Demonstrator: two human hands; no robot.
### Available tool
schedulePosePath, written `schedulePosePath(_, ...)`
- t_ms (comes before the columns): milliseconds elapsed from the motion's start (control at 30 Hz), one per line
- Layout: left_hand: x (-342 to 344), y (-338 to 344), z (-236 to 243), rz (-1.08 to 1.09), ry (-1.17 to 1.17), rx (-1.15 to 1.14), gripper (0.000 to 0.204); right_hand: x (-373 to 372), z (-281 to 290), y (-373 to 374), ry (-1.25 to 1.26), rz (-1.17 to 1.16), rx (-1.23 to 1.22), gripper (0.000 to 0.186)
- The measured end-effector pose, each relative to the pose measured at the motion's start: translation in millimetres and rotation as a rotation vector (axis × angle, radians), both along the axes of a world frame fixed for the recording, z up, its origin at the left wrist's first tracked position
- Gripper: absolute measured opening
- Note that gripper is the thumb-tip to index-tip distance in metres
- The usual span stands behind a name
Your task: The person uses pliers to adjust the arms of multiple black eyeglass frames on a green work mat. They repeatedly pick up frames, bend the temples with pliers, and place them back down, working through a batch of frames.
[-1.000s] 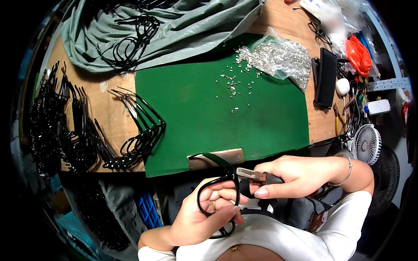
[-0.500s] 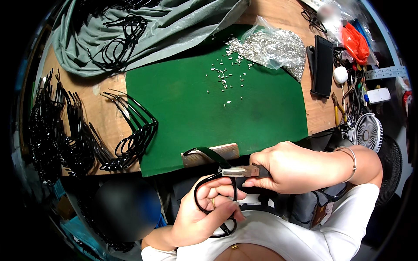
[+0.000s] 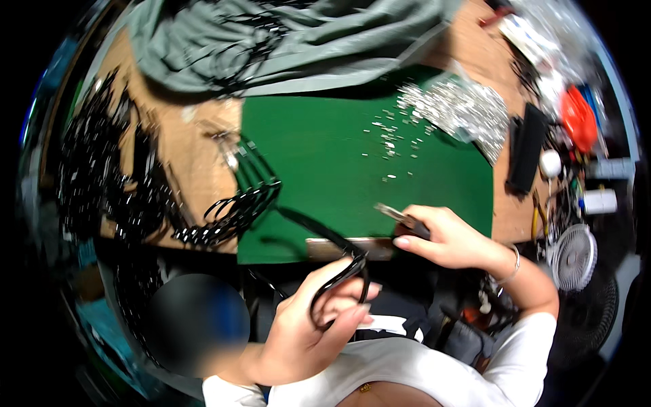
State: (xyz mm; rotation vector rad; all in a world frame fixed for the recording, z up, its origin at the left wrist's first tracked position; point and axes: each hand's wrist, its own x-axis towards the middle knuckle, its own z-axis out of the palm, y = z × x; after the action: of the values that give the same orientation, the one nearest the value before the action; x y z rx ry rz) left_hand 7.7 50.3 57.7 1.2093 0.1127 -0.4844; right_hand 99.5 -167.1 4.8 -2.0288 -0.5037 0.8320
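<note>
A black eyeglass frame is gripped in my left hand, whose fingers curl around a rim near the table's front edge. One temple of the frame sticks out up and left over the green mat. My right hand is closed on a pair of pliers, jaws pointing left over the mat and apart from the frame. A flat tan block sits at the mat's front edge, between and just beyond the hands. Motion blurs the picture somewhat.
Several black frames stand stacked at the mat's left, with a bigger heap farther left. Small silver pieces lie scattered below their clear bag. Grey-green cloth covers the back. A black slab-like device and white fan are right.
The pliers have come off the eyeglass frame, and my right hand has moved up and away with them. The frame has turned in my left hand. The whole view has shifted.
</note>
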Motion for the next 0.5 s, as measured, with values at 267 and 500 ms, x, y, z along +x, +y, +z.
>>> schedulePosePath(267,68,19,-44,0.350,-0.245,0.431,0.041,-3,8,15,0.032,0.002,-0.107,0.027)
schedulePosePath(500,59,62,-46,0.103,-0.697,1.858,0.046,4,10,15,0.074,-0.026,-0.199,0.025)
